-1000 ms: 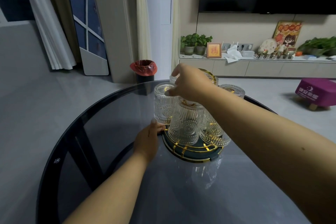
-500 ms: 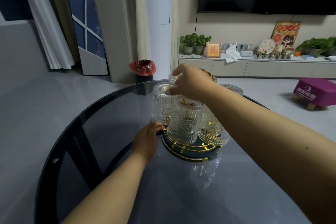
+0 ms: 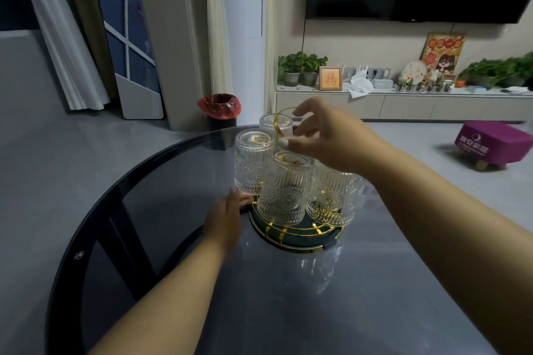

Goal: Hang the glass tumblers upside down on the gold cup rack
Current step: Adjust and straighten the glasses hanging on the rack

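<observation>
The gold cup rack (image 3: 298, 232) stands on its dark round tray with a gold rim, in the middle of the glass table. Several ribbed glass tumblers hang on it upside down: one at the left (image 3: 251, 163), one at the back (image 3: 271, 125), one in front (image 3: 285, 193) and one at the right (image 3: 331, 200). My right hand (image 3: 326, 140) hovers over the top with its fingers spread. Its thumb and forefinger tips sit by the rack's gold loop handle (image 3: 279, 127). My left hand (image 3: 226, 217) lies flat on the table, fingertips against the tray's left edge.
The round dark glass table (image 3: 288, 297) curves away at the left and far side. Beyond it are a bin with a red bag (image 3: 219, 108), a low white cabinet with plants (image 3: 403, 105) and a purple stool (image 3: 490, 141) on the floor.
My right hand has lifted off the tumbler tops and its fingers have spread, uncovering the gold loop handle. My left hand stays at the tray's edge.
</observation>
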The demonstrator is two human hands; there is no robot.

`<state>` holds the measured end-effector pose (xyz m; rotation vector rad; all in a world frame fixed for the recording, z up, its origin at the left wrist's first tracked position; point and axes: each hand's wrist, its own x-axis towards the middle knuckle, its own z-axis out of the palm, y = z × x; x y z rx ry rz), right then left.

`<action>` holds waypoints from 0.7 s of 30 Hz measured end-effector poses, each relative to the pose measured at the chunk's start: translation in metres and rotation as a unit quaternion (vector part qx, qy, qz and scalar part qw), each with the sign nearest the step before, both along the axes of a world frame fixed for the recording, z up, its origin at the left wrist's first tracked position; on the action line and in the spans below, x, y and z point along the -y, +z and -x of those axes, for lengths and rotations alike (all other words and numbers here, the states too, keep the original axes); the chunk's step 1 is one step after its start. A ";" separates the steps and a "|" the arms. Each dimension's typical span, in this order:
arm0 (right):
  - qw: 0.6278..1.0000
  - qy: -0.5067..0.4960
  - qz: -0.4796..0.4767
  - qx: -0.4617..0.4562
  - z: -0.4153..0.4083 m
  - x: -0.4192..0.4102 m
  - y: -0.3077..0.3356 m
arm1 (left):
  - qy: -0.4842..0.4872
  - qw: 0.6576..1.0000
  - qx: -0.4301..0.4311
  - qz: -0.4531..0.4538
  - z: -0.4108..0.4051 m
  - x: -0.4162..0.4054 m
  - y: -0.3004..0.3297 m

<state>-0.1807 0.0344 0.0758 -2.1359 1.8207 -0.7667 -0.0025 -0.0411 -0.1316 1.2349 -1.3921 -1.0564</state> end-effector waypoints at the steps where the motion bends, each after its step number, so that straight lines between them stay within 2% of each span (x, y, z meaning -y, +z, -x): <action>1: 1.000 -0.006 -0.002 -0.028 0.001 -0.003 -0.004 | 0.002 1.000 0.001 -0.002 0.000 0.001 0.000; 5: 0.990 -0.031 0.024 -0.135 -0.001 -0.004 -0.019 | 0.004 1.000 0.005 -0.008 -0.001 0.006 -0.004; 7: 0.986 -0.043 0.036 -0.154 -0.002 -0.001 -0.023 | 0.009 1.000 0.008 -0.011 -0.001 0.009 -0.009; 21: 0.992 -0.066 0.081 -0.073 -0.012 0.002 -0.031 | -0.004 1.000 0.020 -0.007 -0.001 0.000 0.003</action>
